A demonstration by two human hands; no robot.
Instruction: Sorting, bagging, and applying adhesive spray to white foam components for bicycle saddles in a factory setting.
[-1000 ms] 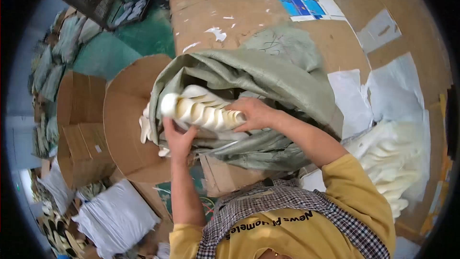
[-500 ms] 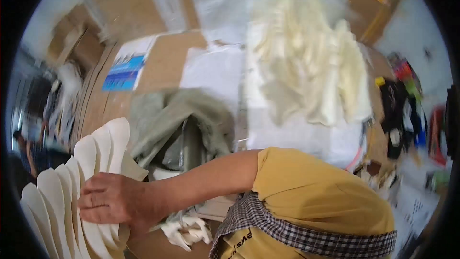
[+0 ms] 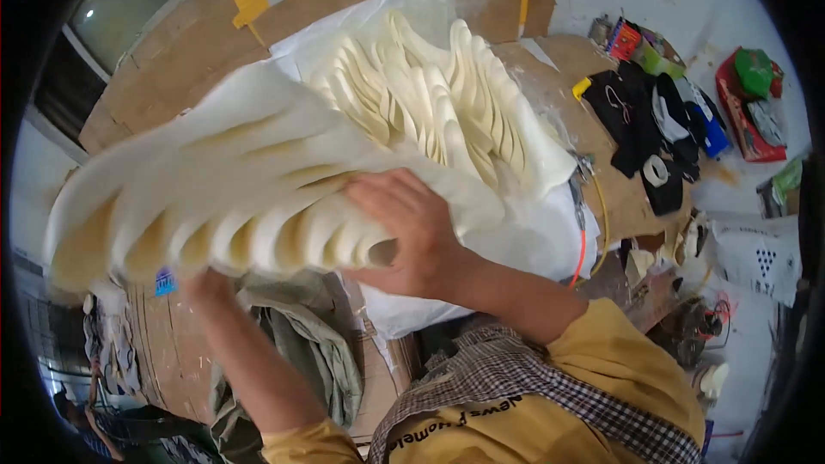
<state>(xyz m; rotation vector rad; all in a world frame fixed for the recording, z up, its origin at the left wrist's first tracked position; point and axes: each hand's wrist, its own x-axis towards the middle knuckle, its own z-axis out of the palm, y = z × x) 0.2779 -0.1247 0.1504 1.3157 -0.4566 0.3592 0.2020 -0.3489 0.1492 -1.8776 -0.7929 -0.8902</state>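
A long fanned stack of cream, rounded, soft-looking sheet pieces [image 3: 232, 172] hangs in the air across the left and middle of the view, smeared by motion at its left end. My right hand [image 3: 408, 228] is closed on its right end. From below, my left hand [image 3: 208, 286] holds the stack near its middle left, with its fingers hidden behind the pieces and blurred. Just beyond lie more overlapping cream pieces [image 3: 490, 112] in rows on white sheeting [image 3: 541, 241]. The held stack overlaps part of these rows in view.
A crumpled grey-green cloth [image 3: 314, 352] lies below my left forearm. At the right edge of the cardboard-covered table [image 3: 550, 69] are black cloth items [image 3: 636, 120], a tape roll [image 3: 656, 171] and red and yellow hoses [image 3: 605, 232]. A red bag [image 3: 748, 120] stands farther right. A person [image 3: 82, 421] is at the lower left.
The stack has been lifted from the lower left and swung toward the middle. My left hand has come into sight under it. The view has turned to the right.
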